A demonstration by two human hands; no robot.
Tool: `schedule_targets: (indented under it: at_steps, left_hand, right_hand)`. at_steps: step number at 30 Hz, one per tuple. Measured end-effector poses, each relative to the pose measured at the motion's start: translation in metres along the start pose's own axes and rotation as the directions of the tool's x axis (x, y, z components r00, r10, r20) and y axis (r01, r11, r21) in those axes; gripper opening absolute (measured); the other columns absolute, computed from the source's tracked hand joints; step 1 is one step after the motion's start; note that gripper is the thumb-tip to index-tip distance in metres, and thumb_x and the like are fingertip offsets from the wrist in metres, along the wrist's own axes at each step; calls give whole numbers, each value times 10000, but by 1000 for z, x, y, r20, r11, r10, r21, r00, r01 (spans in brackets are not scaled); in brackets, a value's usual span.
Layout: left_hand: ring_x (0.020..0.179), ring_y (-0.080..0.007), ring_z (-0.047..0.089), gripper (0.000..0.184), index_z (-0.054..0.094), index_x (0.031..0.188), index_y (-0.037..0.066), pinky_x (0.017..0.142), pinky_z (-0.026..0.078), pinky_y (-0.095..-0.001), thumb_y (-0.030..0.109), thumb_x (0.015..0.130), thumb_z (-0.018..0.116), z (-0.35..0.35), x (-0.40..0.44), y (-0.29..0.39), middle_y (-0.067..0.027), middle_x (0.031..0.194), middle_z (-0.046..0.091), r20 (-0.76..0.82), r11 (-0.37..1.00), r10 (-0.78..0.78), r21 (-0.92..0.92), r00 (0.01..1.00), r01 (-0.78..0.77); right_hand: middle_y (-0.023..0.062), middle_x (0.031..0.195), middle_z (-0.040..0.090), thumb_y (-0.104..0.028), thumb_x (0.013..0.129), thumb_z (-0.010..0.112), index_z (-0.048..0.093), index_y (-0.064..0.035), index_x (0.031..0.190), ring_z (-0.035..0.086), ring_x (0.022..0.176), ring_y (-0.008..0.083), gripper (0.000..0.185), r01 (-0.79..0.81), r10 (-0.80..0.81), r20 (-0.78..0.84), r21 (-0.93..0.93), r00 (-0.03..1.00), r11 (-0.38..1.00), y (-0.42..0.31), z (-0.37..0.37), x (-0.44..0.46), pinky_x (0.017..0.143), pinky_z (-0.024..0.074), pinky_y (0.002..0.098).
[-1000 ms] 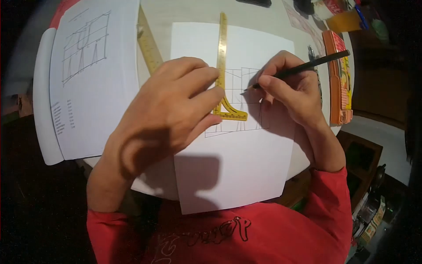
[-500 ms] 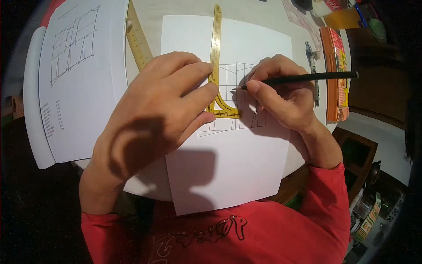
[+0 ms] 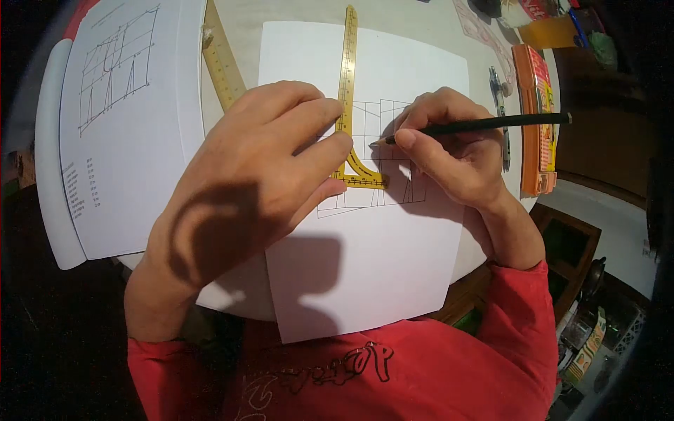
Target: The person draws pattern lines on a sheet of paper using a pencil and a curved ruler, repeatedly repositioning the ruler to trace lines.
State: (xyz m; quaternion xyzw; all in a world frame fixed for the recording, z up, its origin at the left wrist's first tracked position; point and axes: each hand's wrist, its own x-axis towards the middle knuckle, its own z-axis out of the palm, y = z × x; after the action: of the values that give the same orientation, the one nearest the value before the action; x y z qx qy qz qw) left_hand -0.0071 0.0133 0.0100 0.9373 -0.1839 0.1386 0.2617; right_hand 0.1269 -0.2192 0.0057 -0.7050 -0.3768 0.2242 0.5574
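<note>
My left hand point(image 3: 263, 151) holds a yellow L-shaped pattern ruler point(image 3: 347, 67) against the white sheet point(image 3: 379, 259); its fingertips lie along the long arm and near the corner. A curved piece joins the ruler's two arms. In my right hand point(image 3: 460, 154) a black pencil point(image 3: 509, 121) is pinched, its tip beside the inner side of the ruler. Whether the tip touches the paper I cannot tell. Thin lines of a pattern drawing point(image 3: 390, 109) show on the sheet, partly covered by both hands and the ruler.
Left of the sheet, an open pad point(image 3: 133, 168) shows a printed diagram and a list. Another yellow ruler point(image 3: 223, 70) lies beside it, partly behind my left hand. Pens point(image 3: 496, 81) and an orange pencil box point(image 3: 528, 140) lie along the table's right side.
The ruler and sheet appear shifted very slightly to the right in view. Both hands keep their hold, and the pencil tip has barely moved.
</note>
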Motion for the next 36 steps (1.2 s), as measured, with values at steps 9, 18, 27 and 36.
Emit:
schedule_targets:
  at_steps: [9,18,27,36]
  left_hand:
    - [1257,-339,664,327,801,1126,25,1067,584,-454,251,895,853,1,0,-1,-149,1303,745,17,1000,-7,11,1000,7]
    - [1262,-335,662,314,803,1119,34,1062,584,-445,265,912,850,1,0,0,-147,1309,747,6,1000,-8,15,1000,8]
    - [1257,-340,660,315,804,1121,29,1056,582,-435,287,942,822,6,-1,-4,-153,1297,747,5,1000,11,14,1000,-11]
    - [1239,-348,661,359,800,1119,22,1037,581,-435,349,972,783,5,-2,-7,-159,1289,740,6,999,31,30,1000,-31]
  right_hand:
    - [7,745,667,-13,917,735,719,-25,947,505,604,88,37,-75,73,25,100,997,992,2,-6,-1,566,371,211]
    - [4,746,659,-15,913,730,718,-29,935,501,609,90,29,-89,87,46,52,995,995,0,-6,-2,571,372,218]
    - [13,752,660,-13,911,729,718,-32,937,513,624,96,34,-80,76,64,67,995,995,0,-7,-2,579,381,222]
    - [12,760,662,-26,930,732,726,-34,953,525,634,99,25,-99,98,53,22,994,995,-2,-3,-1,587,394,220]
